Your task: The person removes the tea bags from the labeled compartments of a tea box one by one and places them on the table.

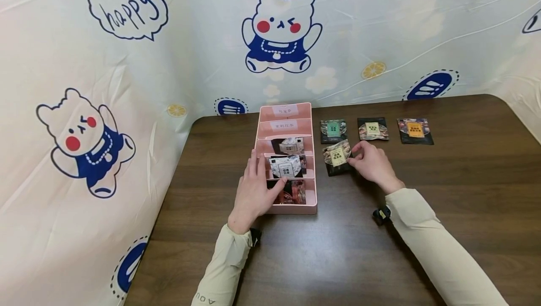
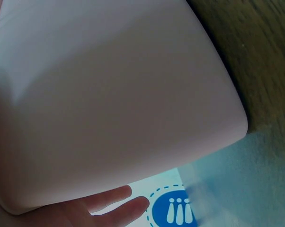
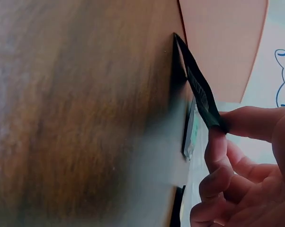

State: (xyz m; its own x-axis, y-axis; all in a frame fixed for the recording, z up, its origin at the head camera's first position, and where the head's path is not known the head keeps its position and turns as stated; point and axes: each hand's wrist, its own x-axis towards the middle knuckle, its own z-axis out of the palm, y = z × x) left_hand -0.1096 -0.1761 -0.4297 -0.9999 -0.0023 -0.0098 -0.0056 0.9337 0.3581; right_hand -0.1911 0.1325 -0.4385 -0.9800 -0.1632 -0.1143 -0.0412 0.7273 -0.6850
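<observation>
Lying just left of the right hand [image 1: 374,162] in the head view, a yellow-labelled sachet [image 1: 338,156] was held by its right edge, pinched between thumb and fingers. No clear long axis was offered by its nearly square shape; it was turned slightly askew against a green-labelled sachet [image 1: 333,130], a pale-labelled sachet [image 1: 373,129] and an orange-labelled sachet [image 1: 415,130], set in a row farther off on the bench [image 1: 338,254]. On its other side, the pink box [image 1: 296,209] was placed lengthwise, near to far, and crossed by dividers, so the sachet was set between box and right hand. The left hand [image 1: 253,191] was laid at the box's left side, fingers extended and unclenched, its thumb over the nearest compartment.

In the left wrist view, a plain wall of the box was shown, with loosely straight fingers seen past its edge.

In the right wrist view, the pinched sachet was seen almost edge-on, with a pink wall beyond it. Whether its far edge was borne by the bench could not be told.
</observation>
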